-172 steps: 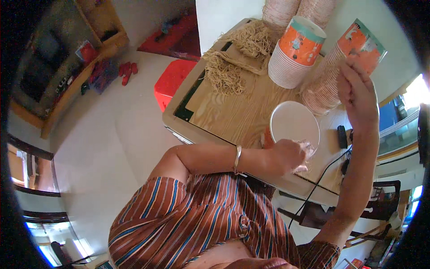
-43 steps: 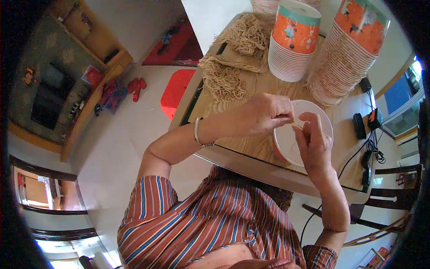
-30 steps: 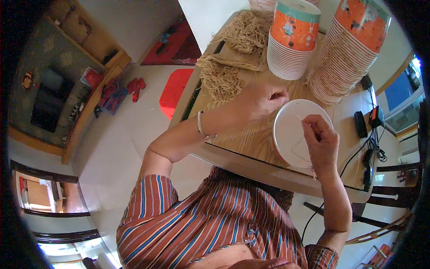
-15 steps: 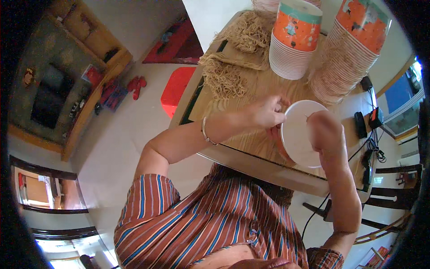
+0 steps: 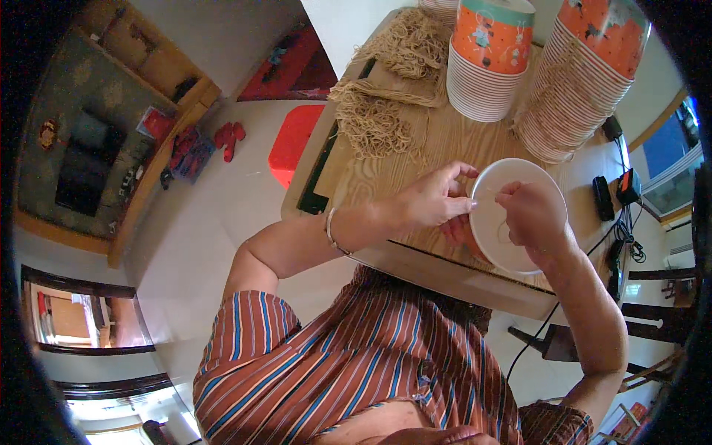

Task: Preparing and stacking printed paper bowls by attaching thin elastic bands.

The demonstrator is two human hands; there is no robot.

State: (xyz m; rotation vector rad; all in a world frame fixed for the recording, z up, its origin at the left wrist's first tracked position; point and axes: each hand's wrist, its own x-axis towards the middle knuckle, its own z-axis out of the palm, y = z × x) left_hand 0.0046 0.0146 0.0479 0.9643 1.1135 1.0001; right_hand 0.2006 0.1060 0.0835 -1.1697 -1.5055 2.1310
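1. Currently, the left hand (image 5: 437,202) reaches across the tabletop (image 5: 386,170) toward the white paper bowl (image 5: 512,215), which sits at 3 o'clock from it near the tabletop's front edge.
2. Left fingers (image 5: 463,172): thumb and forefinger are pinched together at the bowl's 9 o'clock rim, apparently on a thin pale string (image 5: 489,191); the remaining fingers curl under, against the bowl's orange outer wall.
3. The right hand (image 5: 532,215) lies over the bowl's mouth, covering its 3 o'clock half. Right fingers (image 5: 508,194): bunched and pinching at the same string, just beside the left fingertips.
4. The string runs a short way between the two hands, and a loop of it shows against the bowl's white inside. It is too fine to trace further.
5. A silver bangle (image 5: 331,230) circles the left wrist.
6. At 12 o'clock from the bowl stand two tall stacks of nested paper bowls, orange outside: the near stack (image 5: 489,59) upright, the far stack (image 5: 586,81) leaning toward 1 o'clock.
7. Bundles of tan string (image 5: 374,122) lie at 10 o'clock from the bowl, with more at the tabletop's far end.
8. Black chargers and cables (image 5: 615,193) lie at 3 o'clock from the bowl.
9. A red stool (image 5: 297,141) stands on the floor at 9 o'clock from the tabletop.
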